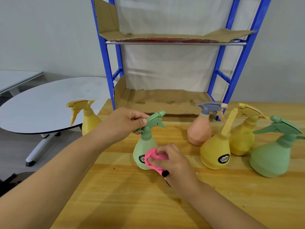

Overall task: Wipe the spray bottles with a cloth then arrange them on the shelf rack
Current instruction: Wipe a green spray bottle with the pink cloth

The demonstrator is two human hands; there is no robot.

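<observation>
A light green spray bottle (143, 148) stands on the wooden table (165, 204) in front of me. My left hand (123, 123) grips its green spray head. My right hand (170, 160) holds a pink cloth (152, 160) against the bottle's lower body. To the right stand an orange bottle with a grey head (198, 131), two yellow bottles (214, 152) (241, 141) and a larger green bottle (272, 156). Another yellow bottle (89, 119) stands at the table's left edge, partly behind my left arm. The blue shelf rack (108, 63) rises behind them.
Cardboard sheets line the rack's lower shelf (165, 100) and upper shelf (173, 37); both hold no bottles. A round white table (41, 104) on a wheeled base stands to the left, beyond the wooden table's edge.
</observation>
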